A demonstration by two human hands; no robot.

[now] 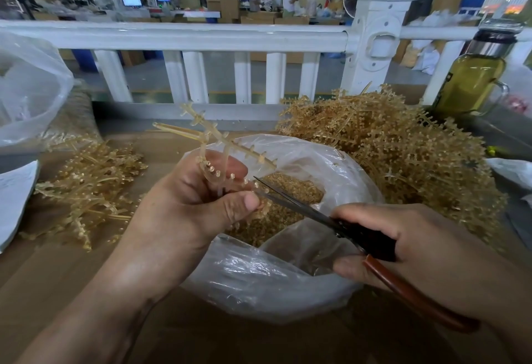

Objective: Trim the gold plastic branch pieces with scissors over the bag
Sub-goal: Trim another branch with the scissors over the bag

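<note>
A small heap (86, 185) of gold bits lies on the left. The left hand (195, 199) pinches a branch (218, 139) over the bag (259, 271). The scissors (302, 208) touch the branch, blades a little apart. The right hand (417, 242) curls its fingers round them. A big heap (403, 147) sits at the right.

L hand (190, 202) raised at centre, thumb side toward the camera, fingers curled round a branch (220, 136), thumb (241, 202) pressed across toward the fingertips. L forearm bare, comes in from bottom left, wrist slightly bent. R hand (426, 245) lower right, back up, grips scissors (371, 241) by the handles, one digit over, one under. R arm enters from the right edge.
</note>
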